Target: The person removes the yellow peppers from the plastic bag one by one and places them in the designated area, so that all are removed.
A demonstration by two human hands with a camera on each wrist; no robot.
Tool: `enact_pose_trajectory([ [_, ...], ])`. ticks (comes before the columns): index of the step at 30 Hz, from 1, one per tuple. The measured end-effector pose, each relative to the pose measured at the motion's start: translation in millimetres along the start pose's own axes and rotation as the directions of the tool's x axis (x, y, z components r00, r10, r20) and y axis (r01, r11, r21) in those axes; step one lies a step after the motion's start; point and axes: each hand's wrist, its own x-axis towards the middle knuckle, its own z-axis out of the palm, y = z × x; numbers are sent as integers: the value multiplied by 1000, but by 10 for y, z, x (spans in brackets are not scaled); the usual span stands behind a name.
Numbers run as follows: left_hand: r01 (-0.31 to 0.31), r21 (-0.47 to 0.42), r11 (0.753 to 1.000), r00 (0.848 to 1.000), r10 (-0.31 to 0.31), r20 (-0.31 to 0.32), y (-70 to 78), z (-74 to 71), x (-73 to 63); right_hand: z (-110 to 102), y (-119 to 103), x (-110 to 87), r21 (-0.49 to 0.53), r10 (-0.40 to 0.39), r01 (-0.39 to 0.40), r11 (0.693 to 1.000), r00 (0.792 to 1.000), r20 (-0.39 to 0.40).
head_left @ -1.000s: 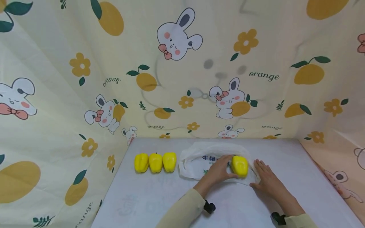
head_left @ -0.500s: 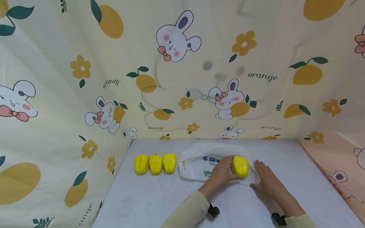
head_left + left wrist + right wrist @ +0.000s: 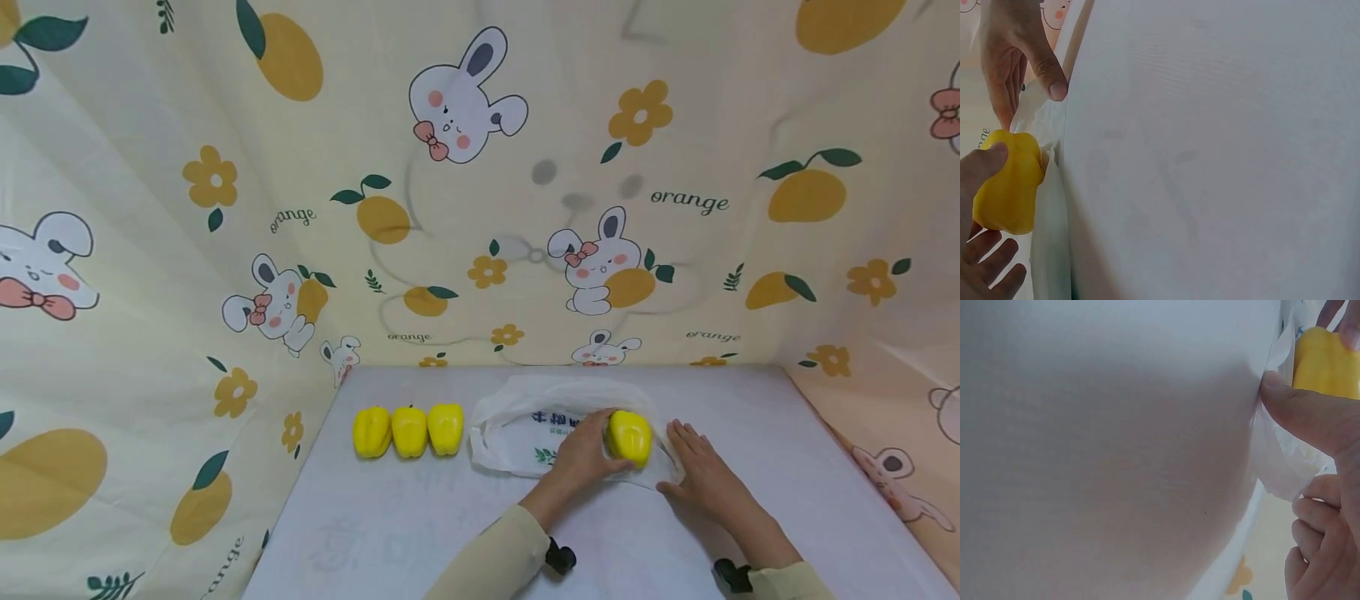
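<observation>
In the head view, my left hand (image 3: 581, 454) grips a yellow bell pepper (image 3: 630, 438) over the right end of a white plastic bag (image 3: 498, 454). The left wrist view has its thumb on the near side of this pepper (image 3: 1013, 187), with the other fingers low and partly behind it. Just right of the pepper, my right hand (image 3: 708, 475) lies with fairly straight fingers at the bag's right edge. Its thumb (image 3: 1291, 400) touches the bag's rim in the right wrist view, and the other fingers meet the bag (image 3: 1282, 465) lower down.
Three more yellow bell peppers (image 3: 409, 431) stand in a row left of the bag, on a white-covered table (image 3: 360, 533). A cream cloth (image 3: 450, 250) printed with rabbits and oranges hangs behind the table and along both sides.
My left hand and sleeve have shifted slightly to the right, still at the pepper. The right hand, the bag and the row of peppers have stayed in place.
</observation>
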Motion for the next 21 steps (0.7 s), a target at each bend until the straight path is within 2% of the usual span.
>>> enact_pose_trajectory([
  [8, 18, -134, 991, 1000, -18, 4, -18, -74, -93, 17, 4, 12, 1, 28, -28, 1000, 999, 22],
  [12, 16, -162, 987, 1000, -16, -3, -24, -141, -137, 18, -7, 7, -2, 24, -24, 1000, 999, 24],
  [15, -2, -161, 987, 1000, 0, -9, -33, -216, -167, 17, -9, 3, -9, 13, -13, 1000, 1000, 13],
  [21, -47, -213, 976, 999, 41, -32, -91, -395, -233, 7, -10, 4, -7, 17, -16, 1000, 1000, 22],
])
